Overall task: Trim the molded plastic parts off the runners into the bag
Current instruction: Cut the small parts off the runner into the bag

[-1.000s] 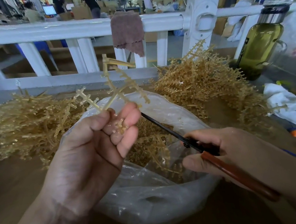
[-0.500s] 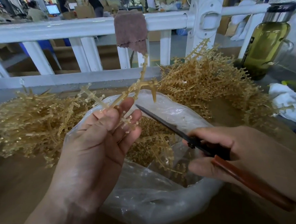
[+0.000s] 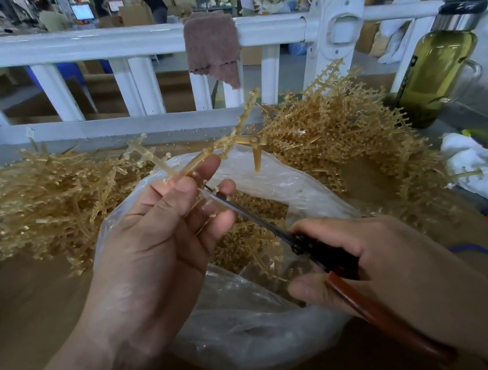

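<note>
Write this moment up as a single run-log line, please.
left-hand grip: holds runner over bag | right-hand grip: holds scissors, blade tip at runner by left fingers | step: trim cut lined up

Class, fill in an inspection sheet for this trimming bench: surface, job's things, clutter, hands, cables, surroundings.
Surface: brown table, largely covered.
Job's things: runner held over clear bag of trimmed parts; scissors at it; left pile and right pile of runners.
Clutter: green bottle, white cloth.
Hands: left hand holds runner; right hand grips scissors.
Cables: blue cord, right edge.
Surroundings: white railing with brown rag; people, boxes beyond.
</note>
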The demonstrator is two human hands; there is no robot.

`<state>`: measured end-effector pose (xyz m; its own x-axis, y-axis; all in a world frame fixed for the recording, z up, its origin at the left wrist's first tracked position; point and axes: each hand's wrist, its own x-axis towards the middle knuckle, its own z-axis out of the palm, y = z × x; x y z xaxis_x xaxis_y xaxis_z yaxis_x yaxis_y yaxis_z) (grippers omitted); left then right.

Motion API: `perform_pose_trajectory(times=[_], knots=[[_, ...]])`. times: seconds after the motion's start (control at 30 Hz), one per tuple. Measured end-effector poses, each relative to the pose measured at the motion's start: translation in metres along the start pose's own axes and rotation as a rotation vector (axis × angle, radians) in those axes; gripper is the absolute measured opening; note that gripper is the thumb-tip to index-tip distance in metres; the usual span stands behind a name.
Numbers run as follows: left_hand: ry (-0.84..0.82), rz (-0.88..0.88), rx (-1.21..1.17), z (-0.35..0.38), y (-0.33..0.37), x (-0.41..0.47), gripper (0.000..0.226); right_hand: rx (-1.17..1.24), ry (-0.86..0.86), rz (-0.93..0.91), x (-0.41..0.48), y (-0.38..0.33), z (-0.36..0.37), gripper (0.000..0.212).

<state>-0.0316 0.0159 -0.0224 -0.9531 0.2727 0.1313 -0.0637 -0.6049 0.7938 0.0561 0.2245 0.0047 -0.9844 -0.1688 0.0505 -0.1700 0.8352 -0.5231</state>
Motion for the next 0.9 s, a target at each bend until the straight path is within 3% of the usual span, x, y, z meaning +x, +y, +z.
perform_pose_trajectory(times=[0.1, 0.27, 0.6, 0.9], knots=[[-0.022, 0.004, 0.008, 0.0027, -0.0006, -0.0001, 0.011, -0.016, 0.055, -0.009, -0.0008, 0.0006, 0.001, 0.055], [-0.034, 0.015, 0.073, 0.0062, 0.0009, -0.0013, 0.032, -0.07, 0.105, -0.009, -0.0007, -0.0019, 0.0006, 0.052], [-0.079, 0.009, 0.044, 0.0073, 0.0011, -0.0028, 0.031, -0.108, 0.087, 0.008, -0.0012, -0.005, 0.0001, 0.056], [-0.012, -0.002, 0.025, 0.0089, 0.0008, -0.0029, 0.029, -0.109, 0.108, -0.023, -0.0013, -0.0023, 0.0019, 0.056]])
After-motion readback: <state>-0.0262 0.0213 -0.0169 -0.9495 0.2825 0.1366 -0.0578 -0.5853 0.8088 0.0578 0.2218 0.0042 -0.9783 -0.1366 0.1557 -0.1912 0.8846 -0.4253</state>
